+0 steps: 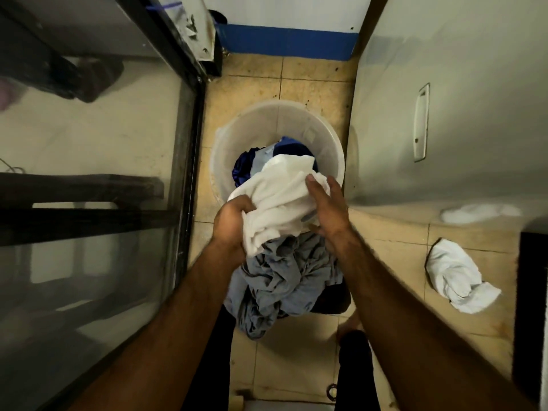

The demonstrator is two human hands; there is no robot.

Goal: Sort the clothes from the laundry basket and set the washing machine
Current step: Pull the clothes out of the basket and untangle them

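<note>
Two hands lifted a white garment [281,197] over a round white laundry basket [267,114] on the tiled floor [311,81].

The left hand [232,223] gripped the garment's near edge with fingers curled into the cloth, while the right hand [329,209] held its other side, thumb pressed on top. The two hands were a little apart. A grey-blue garment [281,277] hung crumpled below the white one, spilling over the basket's near rim, and dark blue clothes [243,167] lay inside. A crumpled white cloth [456,277] lay on the floor to the right, well apart from the basket. A grey appliance [444,99], possibly the washing machine, stood just beside the basket on the right, with a glass-fronted cabinet [89,143] on the left.
</note>
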